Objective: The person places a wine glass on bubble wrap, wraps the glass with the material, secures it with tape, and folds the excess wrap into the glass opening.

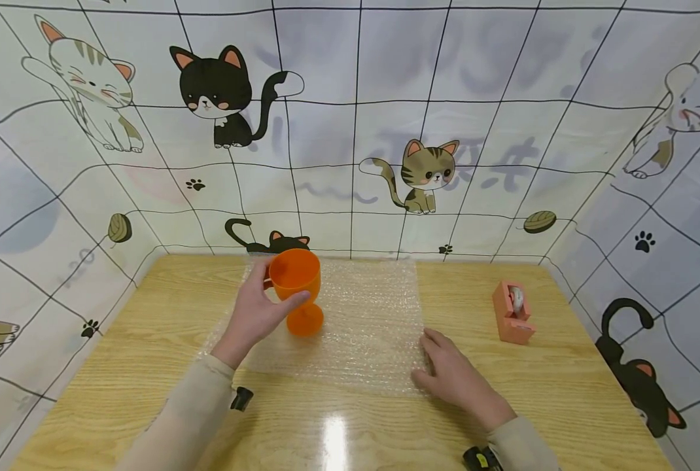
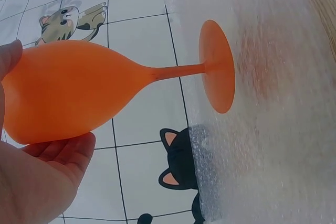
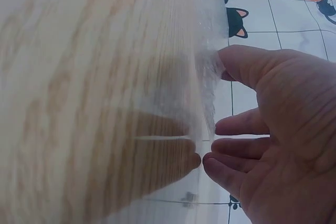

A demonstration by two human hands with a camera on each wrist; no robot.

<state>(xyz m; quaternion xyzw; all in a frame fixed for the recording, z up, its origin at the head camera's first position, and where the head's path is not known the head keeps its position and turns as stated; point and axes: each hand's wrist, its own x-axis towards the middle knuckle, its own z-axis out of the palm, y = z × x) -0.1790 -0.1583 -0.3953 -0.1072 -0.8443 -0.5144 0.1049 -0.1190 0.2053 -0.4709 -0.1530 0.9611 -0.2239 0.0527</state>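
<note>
An orange plastic goblet (image 1: 296,278) is in my left hand (image 1: 260,306), with the thumb and fingers round its bowl. Its foot (image 2: 217,66) hangs just above a sheet of bubble wrap (image 1: 362,327), leaving a gap in the left wrist view. The wrap lies flat on the wooden table, its far edge close to the back. At the right edge of the sheet is my right hand (image 1: 455,376), holding nothing. Its fingers are loosely extended, with the thumb tip right at the wrap's edge (image 3: 209,72) in the right wrist view.
A pink tape dispenser (image 1: 512,313) with a roll of tape stands toward the right of the wooden table (image 1: 173,314). Cloth walls (image 1: 326,131) printed with cats and grid lines enclose the table at the back and both sides.
</note>
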